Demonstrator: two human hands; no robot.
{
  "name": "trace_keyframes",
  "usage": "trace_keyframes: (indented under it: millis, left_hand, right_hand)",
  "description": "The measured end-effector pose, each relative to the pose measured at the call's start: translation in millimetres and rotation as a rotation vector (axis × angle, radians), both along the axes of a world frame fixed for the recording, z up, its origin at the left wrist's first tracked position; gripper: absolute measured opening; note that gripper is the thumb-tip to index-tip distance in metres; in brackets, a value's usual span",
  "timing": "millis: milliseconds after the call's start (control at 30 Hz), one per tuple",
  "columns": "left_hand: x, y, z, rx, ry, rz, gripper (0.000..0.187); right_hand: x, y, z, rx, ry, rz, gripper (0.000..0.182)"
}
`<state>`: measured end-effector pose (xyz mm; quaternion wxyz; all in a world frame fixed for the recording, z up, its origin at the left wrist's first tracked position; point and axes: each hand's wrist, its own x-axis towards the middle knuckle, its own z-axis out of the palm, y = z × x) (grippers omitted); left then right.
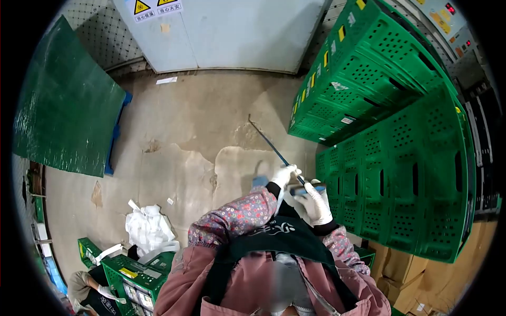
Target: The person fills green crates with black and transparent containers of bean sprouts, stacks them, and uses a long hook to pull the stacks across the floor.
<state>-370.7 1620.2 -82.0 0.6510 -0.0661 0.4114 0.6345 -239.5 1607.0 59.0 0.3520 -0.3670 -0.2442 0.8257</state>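
Note:
A long, thin dark rod (270,144) with a small bent hook at its far tip slants over the floor, that tip pointing away and to the left. My left hand (284,175), in a white glove, is closed around the rod partway along its near half. Closer to my body, my right hand (316,204), also white-gloved, closes on the rod's near end. A bit of blue shows at the right fingers; I cannot make out what it is. Stacked green crates (390,179) rise just right of my right hand.
More stacked green crates (363,79) stand ahead right. A tall green-covered stack (68,105) on a blue pallet is at left. White plastic bags (149,226) lie on the floor near a green crate (134,274) and another person's gloved hand (108,293). Grey doors (226,37) stand ahead.

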Motion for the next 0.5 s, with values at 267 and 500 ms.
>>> trace_keyframes:
  millis: [267, 500]
  left_hand:
    - [-92.0, 121.6, -70.2, -0.203, 0.055, -0.029, 0.018]
    - [-192.5, 255.2, -83.7, -0.141, 0.571, -0.53, 0.049]
  right_hand:
    - [-100.9, 128.2, -62.1, 1.046, -0.883, 0.57, 0.07]
    - [-192.1, 298.2, -153.1, 0.187, -0.729, 0.072, 0.015]
